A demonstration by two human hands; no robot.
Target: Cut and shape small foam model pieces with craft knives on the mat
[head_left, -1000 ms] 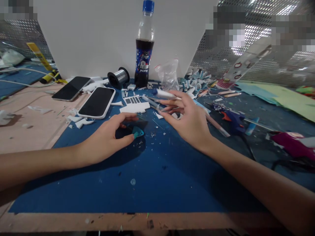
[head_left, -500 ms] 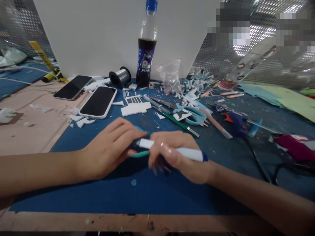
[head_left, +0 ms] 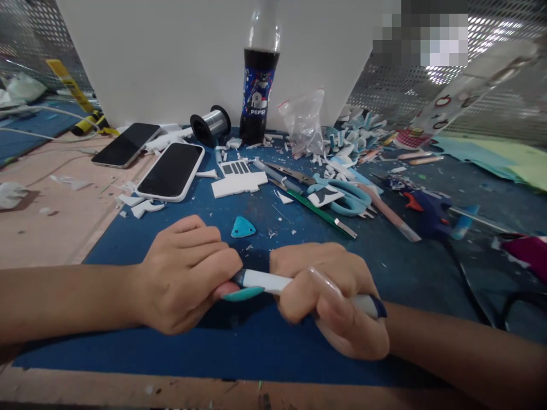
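Note:
A white marker [head_left: 268, 282] with dark blue ends lies slantwise between my hands, just above the blue mat. My right hand [head_left: 331, 296] is closed around its barrel, the thumb along the top. The fingers of my left hand [head_left: 190, 273] are wrapped over the marker's dark left end, mostly hiding it. A teal, pointed strip [head_left: 243, 294] sticks out at my left thumb's tip; whether it is a long nail or a loose piece I cannot tell. Beyond my hands, a small blue triangular piece [head_left: 243, 227] lies on the mat [head_left: 205, 353].
Behind stand a Pepsi bottle [head_left: 257, 97], a wire spool [head_left: 211, 125] and a plastic bag [head_left: 304, 122]. Two phones [head_left: 172, 171] lie at the left. Light-blue scissors [head_left: 352, 197], a green cutter [head_left: 318, 212], white foam pieces [head_left: 239, 184] and a glue gun [head_left: 429, 210] are scattered around.
My right hand has moved slightly down and right with the marker. My left hand has curled into a tighter grip, and the blue triangular piece is now fully in sight.

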